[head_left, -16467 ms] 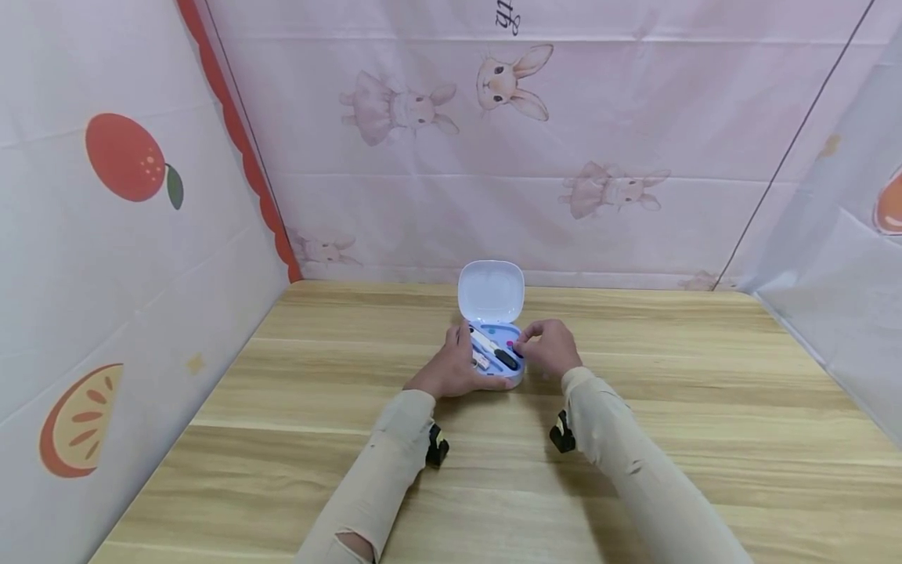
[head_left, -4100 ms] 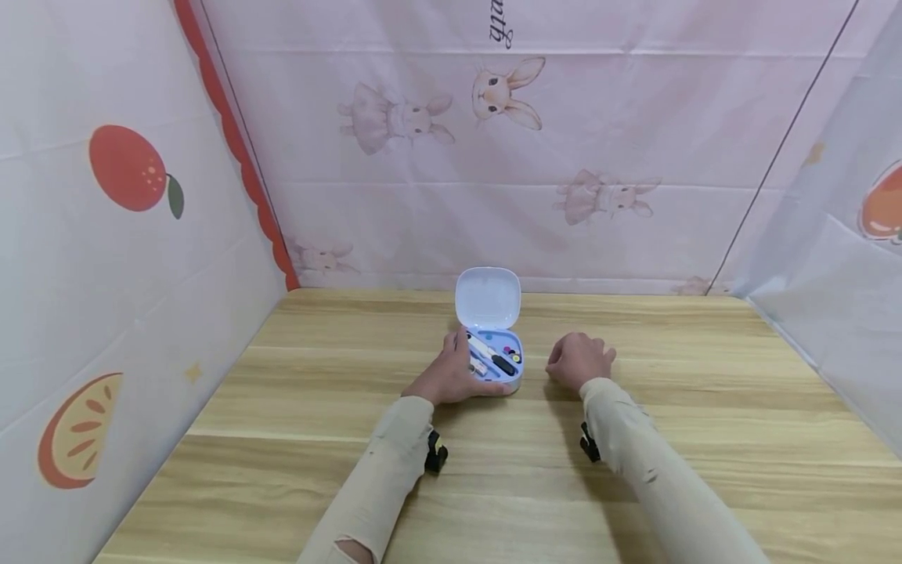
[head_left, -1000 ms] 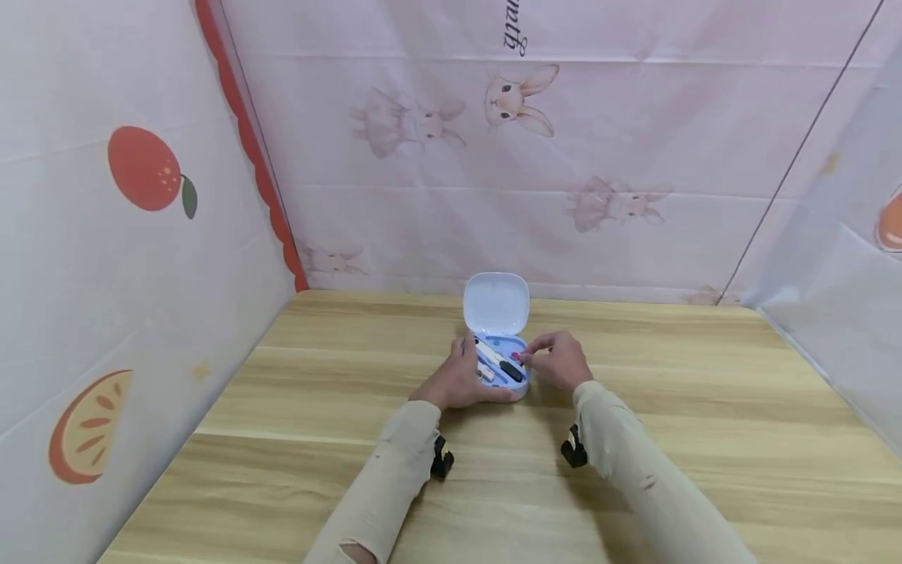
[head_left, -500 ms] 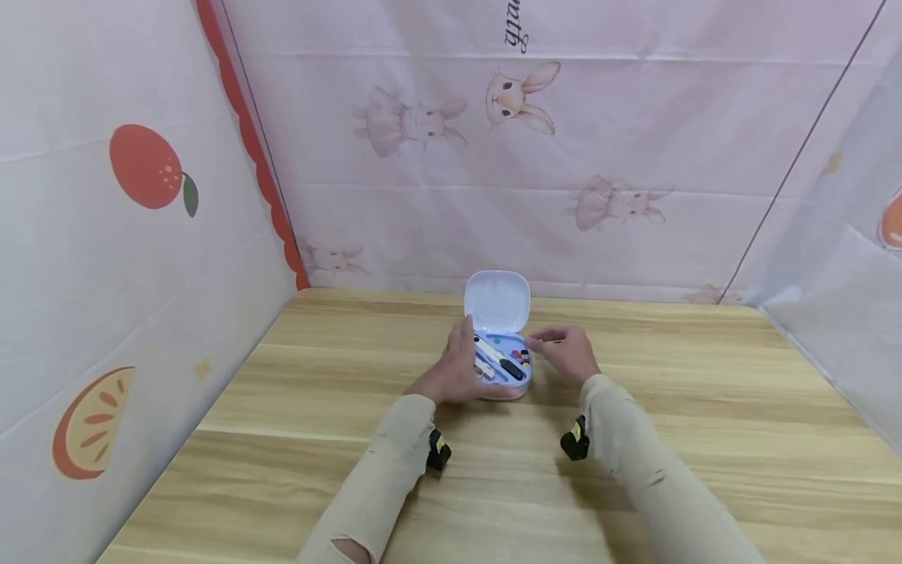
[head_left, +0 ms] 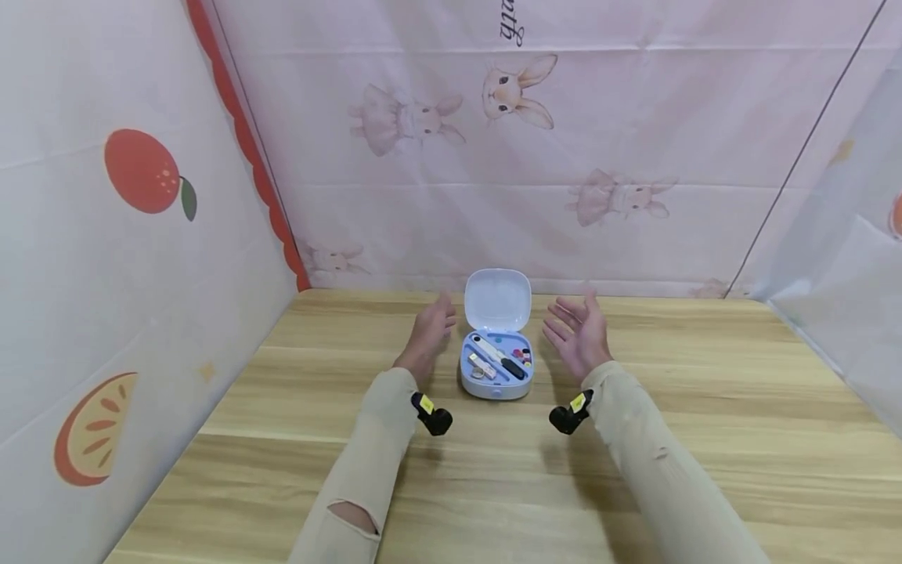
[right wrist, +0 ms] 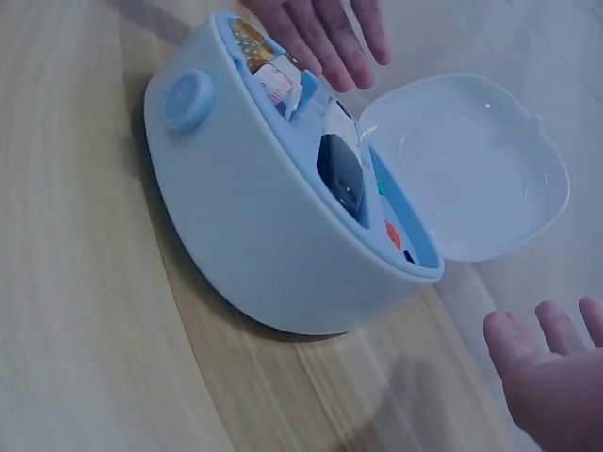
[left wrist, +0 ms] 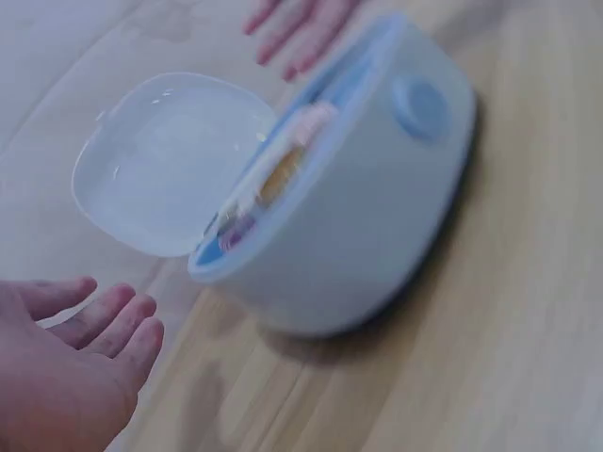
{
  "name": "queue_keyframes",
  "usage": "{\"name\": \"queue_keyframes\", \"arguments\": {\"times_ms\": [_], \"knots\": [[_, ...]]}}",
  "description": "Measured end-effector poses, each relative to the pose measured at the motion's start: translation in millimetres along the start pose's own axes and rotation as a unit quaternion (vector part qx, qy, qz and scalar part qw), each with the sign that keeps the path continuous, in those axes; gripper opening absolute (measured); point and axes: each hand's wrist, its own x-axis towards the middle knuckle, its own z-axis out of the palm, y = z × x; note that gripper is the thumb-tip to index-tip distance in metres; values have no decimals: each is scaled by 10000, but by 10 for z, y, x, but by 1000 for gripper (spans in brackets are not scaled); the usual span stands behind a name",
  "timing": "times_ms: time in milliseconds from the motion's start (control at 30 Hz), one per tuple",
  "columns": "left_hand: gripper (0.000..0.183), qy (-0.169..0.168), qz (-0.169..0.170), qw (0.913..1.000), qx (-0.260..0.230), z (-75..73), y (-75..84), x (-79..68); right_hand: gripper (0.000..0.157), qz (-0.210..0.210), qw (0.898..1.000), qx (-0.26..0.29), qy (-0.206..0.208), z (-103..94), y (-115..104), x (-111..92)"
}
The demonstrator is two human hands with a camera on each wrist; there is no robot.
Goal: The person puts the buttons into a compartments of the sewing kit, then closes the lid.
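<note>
A small light-blue box point(head_left: 496, 389) stands upright on the table, its pale lid point(head_left: 497, 301) raised behind it. In its sunken compartments lie a white tool with a black end point(head_left: 513, 368), a small white-and-pink item point(head_left: 482, 365) and several tiny coloured pieces point(head_left: 521, 355) at the right. My left hand point(head_left: 426, 335) is held to the left of the box, fingers relaxed and apart from it. On the other side, my right hand point(head_left: 579, 337) has its fingers spread, palm turned toward the box. Both hands hold nothing. The left wrist view is blurred.
The box is on a wooden table point(head_left: 338, 407), whose back edge meets a pink rabbit-printed cloth wall point(head_left: 423, 235). White printed cloth point(head_left: 183, 298) borders the left side, and more hangs at the right. A black camera mount sits on each wrist.
Earlier my left hand held the box's left side and my right fingers worked at its right compartment. Now both hands have come away and opened, one on each side; the box stays in place.
</note>
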Motion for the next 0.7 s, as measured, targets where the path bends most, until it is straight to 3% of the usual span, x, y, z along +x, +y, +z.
{"name": "queue_keyframes", "arguments": {"times_ms": [67, 133, 267, 433, 700], "knots": [[84, -92, -181, 9964, -820, 0, 14, 15, 87, 58, 9994, 274, -192, -9, 0, 1], [91, -188, -341, 9905, -1319, 13, 29, 13, 92, 107, 9981, 452, -408, -17, 4, 5], [103, -278, -472, 9835, -1722, 88, 77, 8, 99, 240, 9942, 622, -841, -19, 31, 31], [107, -283, -527, 9848, -1631, 183, 120, 21, 103, 329, 9910, 474, -1210, 12, 76, 56], [108, -484, -461, 9900, -1241, 229, 113, 30, 108, 294, 9896, 85, -1408, 65, 138, 58]]}}
